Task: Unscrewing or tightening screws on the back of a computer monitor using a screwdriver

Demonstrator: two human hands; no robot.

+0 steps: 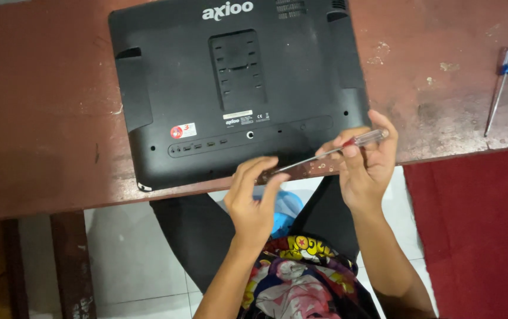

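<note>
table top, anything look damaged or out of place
Yes. The red table has worn, pale patches where paint has chipped, mostly right of the black computer back panel. That panel lies skewed, its lower left corner overhanging the table edge. A second screwdriver lies alone at the far right.

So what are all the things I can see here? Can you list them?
black plastic all-in-one computer: one, black, lying face down on the table.
clear-handled screwdriver with a red band: one, held at the computer's near edge.
blue-handled screwdriver: one, lying alone on the table's far right.
reddish-brown wooden table: one, scuffed.
red cloth: one, lower right.
white floor tiles: below the table.
left hand: one, fingers at the screwdriver's tip.
right hand: one, gripping the clear handle.
</note>
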